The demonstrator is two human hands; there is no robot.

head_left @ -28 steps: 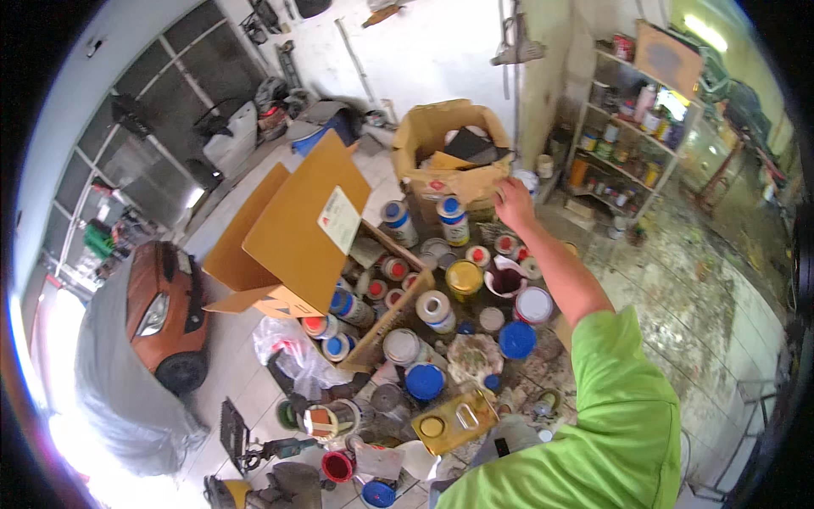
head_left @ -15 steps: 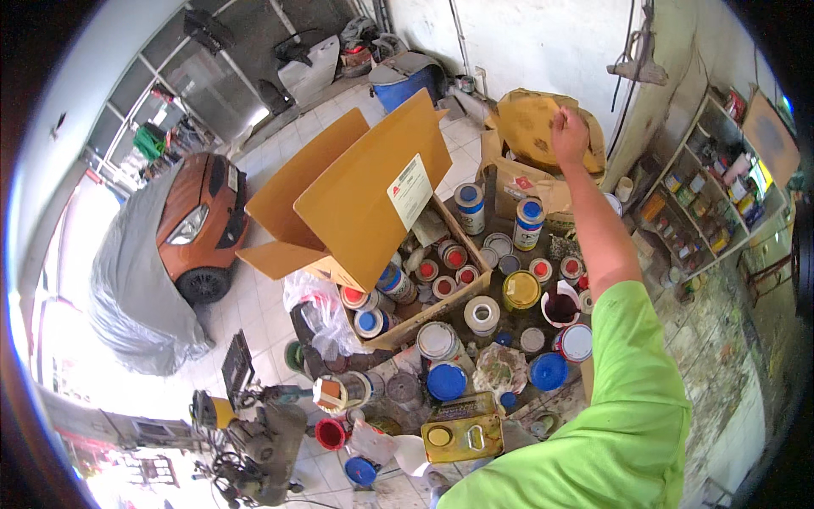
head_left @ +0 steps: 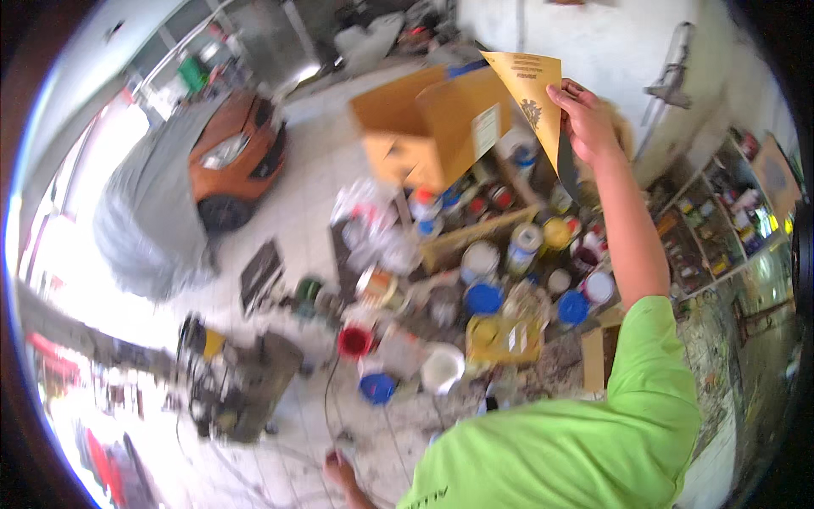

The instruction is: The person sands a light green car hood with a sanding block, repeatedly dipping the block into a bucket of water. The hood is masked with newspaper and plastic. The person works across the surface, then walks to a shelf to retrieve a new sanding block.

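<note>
My right hand (head_left: 585, 123) is raised at the upper right and pinches a sheet of sandpaper (head_left: 530, 93) by its edge. The sheet's yellow-tan printed back faces me, its dark side showing at the lower corner as it hangs in a curled point. Behind it, partly covered, are a cardboard box and paint cans. Low in the picture, my left hand (head_left: 339, 471) hangs over the tiled floor beside my green shirt. Its fingers look curled; blur hides what they hold, if anything.
An open cardboard box (head_left: 398, 153) stands beyond a low carton of cans. Around it crowd a yellow tin (head_left: 502, 339), blue lids (head_left: 485, 299), a red cup (head_left: 354, 342) and a white tub (head_left: 443, 368). A covered orange car (head_left: 233, 157) stands left, a shelf unit (head_left: 729, 220) right.
My right hand has come up from the brown box at the back, now with the sandpaper sheet plainly in it. My left hand has come into view, and the whole view has turned left.
</note>
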